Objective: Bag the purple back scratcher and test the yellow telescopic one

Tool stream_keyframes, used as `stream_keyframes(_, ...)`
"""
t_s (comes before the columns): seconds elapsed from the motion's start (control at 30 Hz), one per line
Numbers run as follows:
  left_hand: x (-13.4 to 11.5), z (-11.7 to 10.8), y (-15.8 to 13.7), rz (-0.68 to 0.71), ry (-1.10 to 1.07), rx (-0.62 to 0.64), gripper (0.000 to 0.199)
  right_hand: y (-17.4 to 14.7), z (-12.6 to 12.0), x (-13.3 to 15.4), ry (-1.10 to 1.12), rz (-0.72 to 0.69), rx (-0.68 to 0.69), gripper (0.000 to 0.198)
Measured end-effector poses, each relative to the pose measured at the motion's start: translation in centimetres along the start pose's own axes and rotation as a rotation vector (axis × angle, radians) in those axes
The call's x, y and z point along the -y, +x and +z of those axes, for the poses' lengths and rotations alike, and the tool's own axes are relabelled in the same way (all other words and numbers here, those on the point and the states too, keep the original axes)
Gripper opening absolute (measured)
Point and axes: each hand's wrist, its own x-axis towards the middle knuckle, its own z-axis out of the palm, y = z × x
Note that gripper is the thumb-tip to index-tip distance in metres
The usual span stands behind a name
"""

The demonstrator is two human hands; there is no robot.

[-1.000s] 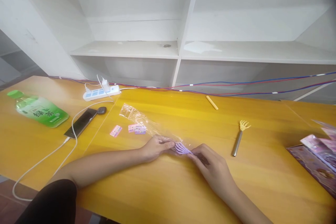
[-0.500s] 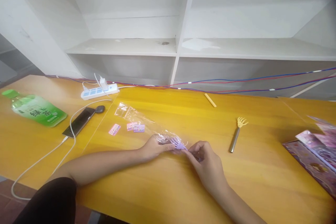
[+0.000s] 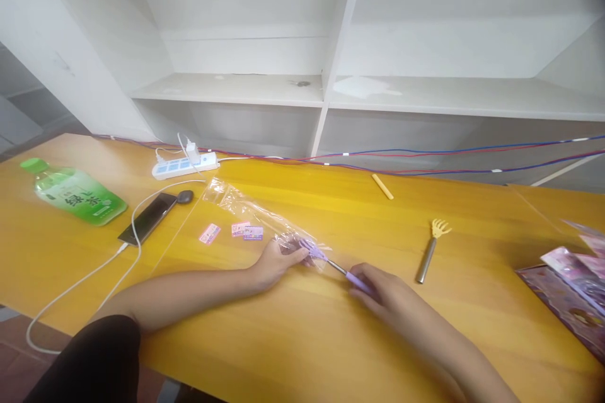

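Note:
A purple back scratcher with a metal shaft (image 3: 337,267) lies between my two hands. My right hand (image 3: 388,295) is closed around its purple handle. The claw-shaped head sits at the near end of a long clear plastic bag (image 3: 259,214). My left hand (image 3: 271,267) pinches the bag together with that head, thumb on top. Whether the claw is fully inside the plastic I cannot tell. Left of the bag lie several small pink and purple cards (image 3: 210,233) on the table.
A second back scratcher (image 3: 428,258), with a yellow claw, and a yellow stick (image 3: 382,186) lie to the right. At far right stands a box (image 3: 558,302) with packets. A green bottle (image 3: 80,195), phone (image 3: 147,220), white cable and power strip (image 3: 185,165) occupy the left.
My right hand has moved right and slightly down, away from my left hand. The scratcher's metal shaft and purple handle now show between them. The whole view has shifted slightly.

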Motion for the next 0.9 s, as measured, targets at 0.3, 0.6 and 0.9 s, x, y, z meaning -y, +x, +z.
stream_keyframes(0.3,-0.3,0.2,-0.1,0.005,-0.045,0.027,0.042,0.3,-0.2,0.3,-0.010,-0.060,-0.001,0.036)
stream_keyframes(0.6,-0.9,0.5,-0.4,-0.004,0.024,0.052,0.044,0.8,1.1,0.6,-0.053,-0.139,-0.064,0.039)
stream_keyframes(0.9,-1.4,0.8,-0.7,-0.025,0.162,0.095,0.051,0.5,2.3,1.8,-0.061,-0.208,-0.162,0.037)
